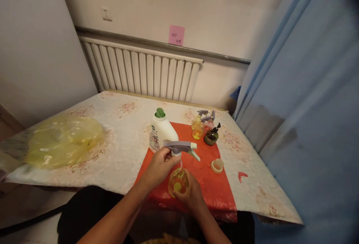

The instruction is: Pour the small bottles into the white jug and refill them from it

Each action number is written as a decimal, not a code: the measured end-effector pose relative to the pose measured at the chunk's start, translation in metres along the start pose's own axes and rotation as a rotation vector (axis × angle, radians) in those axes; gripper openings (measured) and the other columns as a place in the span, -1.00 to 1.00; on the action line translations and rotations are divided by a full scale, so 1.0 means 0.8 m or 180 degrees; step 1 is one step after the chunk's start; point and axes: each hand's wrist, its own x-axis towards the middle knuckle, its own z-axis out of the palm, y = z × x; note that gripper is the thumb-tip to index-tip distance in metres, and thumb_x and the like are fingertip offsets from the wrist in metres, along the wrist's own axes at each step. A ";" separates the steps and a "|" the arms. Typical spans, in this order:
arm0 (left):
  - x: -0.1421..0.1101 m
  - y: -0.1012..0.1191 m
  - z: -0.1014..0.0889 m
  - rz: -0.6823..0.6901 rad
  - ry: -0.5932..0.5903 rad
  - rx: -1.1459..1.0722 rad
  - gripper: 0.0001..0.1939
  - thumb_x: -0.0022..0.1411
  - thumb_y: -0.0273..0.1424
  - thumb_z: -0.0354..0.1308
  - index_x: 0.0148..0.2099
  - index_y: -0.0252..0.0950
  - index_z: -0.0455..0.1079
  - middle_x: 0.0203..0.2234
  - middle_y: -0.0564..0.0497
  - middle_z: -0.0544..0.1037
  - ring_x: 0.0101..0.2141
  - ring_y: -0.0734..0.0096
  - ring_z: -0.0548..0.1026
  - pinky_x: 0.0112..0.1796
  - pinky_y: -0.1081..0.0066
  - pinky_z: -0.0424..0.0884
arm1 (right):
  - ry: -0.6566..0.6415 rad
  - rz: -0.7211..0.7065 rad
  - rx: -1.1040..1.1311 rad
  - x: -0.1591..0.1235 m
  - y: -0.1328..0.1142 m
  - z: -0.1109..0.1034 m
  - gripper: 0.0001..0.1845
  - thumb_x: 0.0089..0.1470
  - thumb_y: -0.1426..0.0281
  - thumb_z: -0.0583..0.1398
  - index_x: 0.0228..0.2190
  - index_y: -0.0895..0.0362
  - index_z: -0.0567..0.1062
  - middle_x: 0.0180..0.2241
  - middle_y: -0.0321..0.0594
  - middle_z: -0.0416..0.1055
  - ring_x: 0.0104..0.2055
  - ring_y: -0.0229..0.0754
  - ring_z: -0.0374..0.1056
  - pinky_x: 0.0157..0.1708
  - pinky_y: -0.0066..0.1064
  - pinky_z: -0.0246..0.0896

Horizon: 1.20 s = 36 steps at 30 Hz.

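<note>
My left hand (162,165) is closed around the neck of a grey trigger spray head (179,147), whose nozzle faces right. Its thin dip tube reaches down to the mouth of a small yellow see-through bottle (177,181). That bottle is gripped by my right hand (192,191), above the red plastic sheet (207,182). Just behind my left hand stands a white jug (165,130) with its cap off and something green at its mouth. To the right of my hands, a pale cap (217,166) lies on the sheet.
Several small bottles, among them a yellow spray bottle (198,130) and a dark green pump bottle (211,136), stand at the back right. A yellow plastic bag (66,139) lies on the left of the flowered tablecloth (123,124). A blue curtain (303,87) hangs along the right.
</note>
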 end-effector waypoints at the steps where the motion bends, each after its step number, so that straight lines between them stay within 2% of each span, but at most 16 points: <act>1: 0.000 0.000 0.000 -0.0018 -0.0008 -0.0165 -0.75 0.08 -0.36 0.21 -0.15 -0.30 0.46 -0.30 -0.01 0.57 -0.23 0.24 0.50 -0.15 0.30 0.38 | -0.0002 -0.0011 -0.0002 0.000 -0.002 -0.002 -0.25 -0.32 0.33 0.35 -0.01 0.19 0.36 -0.11 -0.01 0.47 -0.07 0.08 0.42 -0.04 -0.14 0.34; 6: 0.000 -0.005 -0.002 -0.0012 0.0286 -0.0797 -0.72 0.07 -0.37 0.22 -0.12 -0.27 0.41 -0.31 0.05 0.56 -0.27 0.37 0.47 -0.18 0.39 0.36 | 0.0043 -0.0059 -0.0028 0.003 -0.010 -0.007 -0.30 -0.32 0.35 0.34 -0.04 0.13 0.39 -0.16 -0.10 0.49 -0.11 0.04 0.44 -0.09 -0.18 0.37; 9: 0.000 -0.011 -0.005 -0.0068 0.0490 -0.0876 -0.80 0.06 -0.36 0.24 -0.23 -0.28 0.41 -0.42 0.11 0.52 -0.41 0.47 0.43 -0.27 0.45 0.35 | 0.0049 -0.0078 0.0014 0.004 -0.013 -0.009 -0.32 -0.33 0.36 0.34 -0.05 0.14 0.40 -0.15 -0.09 0.49 -0.11 0.04 0.44 -0.10 -0.19 0.37; 12: 0.000 -0.016 -0.008 -0.0095 0.0627 -0.0874 -0.79 0.07 -0.33 0.23 -0.23 -0.29 0.41 -0.45 0.12 0.50 -0.44 0.49 0.41 -0.31 0.47 0.36 | 0.0041 -0.0113 0.0017 0.005 -0.017 -0.011 -0.32 -0.31 0.37 0.33 -0.04 0.13 0.39 -0.16 -0.11 0.50 -0.11 0.03 0.44 -0.09 -0.19 0.36; 15: -0.001 -0.017 -0.011 -0.0230 0.0525 -0.0807 -0.74 0.05 -0.32 0.24 -0.19 -0.30 0.41 -0.44 0.10 0.50 -0.44 0.45 0.43 -0.33 0.44 0.38 | 0.0028 -0.0160 0.0039 0.005 -0.020 -0.012 -0.32 -0.30 0.40 0.33 -0.04 0.09 0.40 -0.16 -0.14 0.51 -0.10 0.01 0.44 -0.08 -0.23 0.36; 19: -0.004 -0.015 -0.014 -0.0113 0.0661 -0.0770 -0.72 0.08 -0.31 0.22 -0.15 -0.30 0.39 -0.40 0.08 0.52 -0.40 0.44 0.45 -0.26 0.41 0.38 | 0.0069 -0.0130 0.0005 0.005 -0.021 -0.013 -0.31 -0.33 0.41 0.34 -0.04 0.11 0.41 -0.13 -0.12 0.50 -0.08 0.03 0.43 -0.08 -0.23 0.36; 23: -0.007 -0.010 -0.017 -0.0166 0.0374 -0.0827 -0.72 0.04 -0.32 0.26 -0.18 -0.31 0.39 -0.35 0.04 0.55 -0.38 0.41 0.47 -0.27 0.39 0.40 | 0.0073 -0.0129 0.0005 0.006 -0.022 -0.012 -0.33 -0.33 0.42 0.33 -0.05 0.10 0.44 -0.15 -0.15 0.51 -0.08 0.03 0.43 -0.09 -0.24 0.37; 26: -0.007 -0.005 -0.022 -0.0011 0.0565 -0.0897 -0.74 0.09 -0.31 0.23 -0.17 -0.29 0.39 -0.38 0.07 0.55 -0.37 0.42 0.47 -0.24 0.38 0.40 | 0.0090 -0.0117 0.0028 0.007 -0.021 -0.011 -0.31 -0.33 0.43 0.34 -0.04 0.10 0.43 -0.14 -0.14 0.51 -0.07 0.04 0.43 -0.08 -0.24 0.37; 30: -0.008 -0.001 -0.027 -0.0198 0.0148 -0.0877 -0.76 0.06 -0.34 0.25 -0.20 -0.31 0.41 -0.45 0.09 0.53 -0.45 0.45 0.47 -0.30 0.40 0.40 | 0.0028 -0.0108 0.0028 0.008 -0.025 -0.011 -0.34 -0.32 0.42 0.33 -0.05 0.10 0.44 -0.13 -0.14 0.51 -0.08 0.04 0.43 -0.09 -0.23 0.37; 34: -0.011 -0.007 -0.027 -0.0100 0.0533 -0.0975 -0.79 0.10 -0.33 0.23 -0.21 -0.30 0.39 -0.47 0.11 0.53 -0.43 0.46 0.48 -0.27 0.41 0.40 | -0.0009 -0.0070 0.0025 0.010 -0.034 -0.012 -0.34 -0.32 0.41 0.33 -0.06 0.11 0.43 -0.14 -0.13 0.51 -0.10 0.03 0.44 -0.11 -0.24 0.38; 36: -0.013 -0.010 -0.028 -0.0220 0.0321 -0.0957 -0.79 0.10 -0.35 0.24 -0.20 -0.32 0.40 -0.50 0.11 0.53 -0.46 0.48 0.47 -0.32 0.43 0.40 | -0.0066 -0.0091 0.0056 0.010 -0.037 -0.013 -0.37 -0.29 0.41 0.32 -0.07 0.10 0.44 -0.17 -0.15 0.52 -0.13 0.01 0.46 -0.14 -0.26 0.39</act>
